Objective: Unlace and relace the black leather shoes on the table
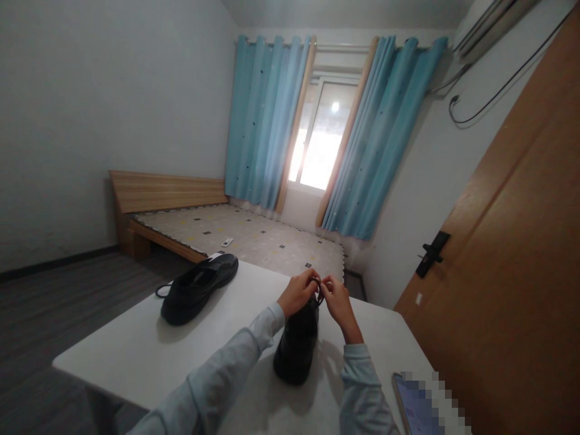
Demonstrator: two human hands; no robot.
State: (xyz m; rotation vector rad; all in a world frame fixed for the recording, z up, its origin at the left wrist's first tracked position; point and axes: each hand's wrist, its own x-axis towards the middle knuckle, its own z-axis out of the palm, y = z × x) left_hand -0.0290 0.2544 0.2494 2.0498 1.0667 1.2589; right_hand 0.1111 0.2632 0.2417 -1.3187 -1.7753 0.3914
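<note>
A black shoe (296, 344) stands on the white table (235, 338), its heel toward me. Above its front part, my left hand (299, 291) is closed with the fingers pinching a black shoelace (321, 296). My right hand (336, 299) pinches the same lace from the other side, thumb and fingers together. The lace forms a small loop between the two hands. Part of the shoe's front is hidden behind my left hand. The other black shoe (193, 299) lies at the table's left side, a loop of its lace sticking out to the left.
A phone (414, 405) lies at the table's right edge, partly pixelated. Beyond the table is a bed (254, 232) with a small white remote (227, 242) on it. A brown door (502, 272) with a black handle is at the right.
</note>
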